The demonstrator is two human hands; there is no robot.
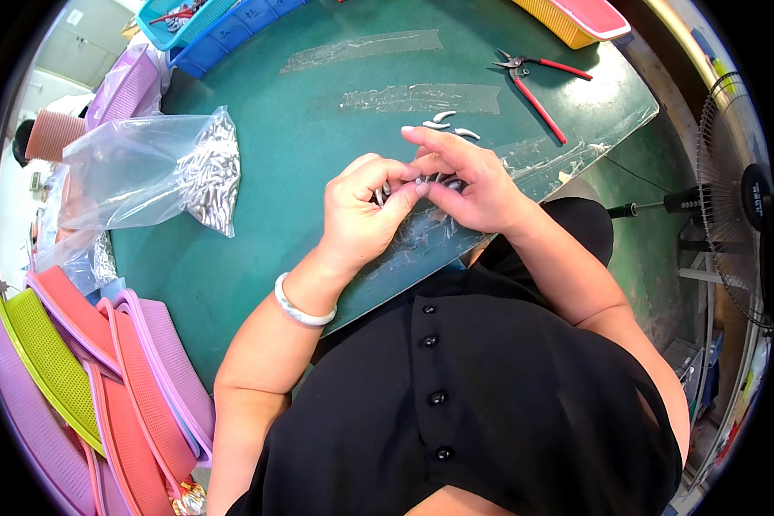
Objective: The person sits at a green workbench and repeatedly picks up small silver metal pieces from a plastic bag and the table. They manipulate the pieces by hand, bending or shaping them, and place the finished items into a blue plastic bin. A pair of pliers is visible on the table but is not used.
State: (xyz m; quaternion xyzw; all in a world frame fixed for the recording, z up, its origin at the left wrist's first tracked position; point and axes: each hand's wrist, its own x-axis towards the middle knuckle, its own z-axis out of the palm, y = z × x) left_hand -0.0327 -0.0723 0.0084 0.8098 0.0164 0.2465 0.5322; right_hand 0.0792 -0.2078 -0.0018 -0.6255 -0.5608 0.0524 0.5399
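Green worktop [267, 155] spreads across the head view, with stacked plastic baskets [52, 370] at the near left, red-handled pliers [533, 95] lying spread at the far right and a fan [731, 198] beyond the right edge. Both hands meet near the table's near edge: the left hand [361, 202] and the right hand [477, 189] are each closed in a thumb-and-finger pinch on small curved pieces [443, 179], silvery and dark, though the fingers hide exactly which one each grips. Three loose silvery pieces [467, 133] lie on the worktop just beyond the right hand, and a clear bag [129, 172] at the left bulges with many similar ones. Each piece looks light, stiff and smooth, probably apt to slip or roll, so the surest hold is likely a fingertip pinch across its middle, clear of the narrow ends
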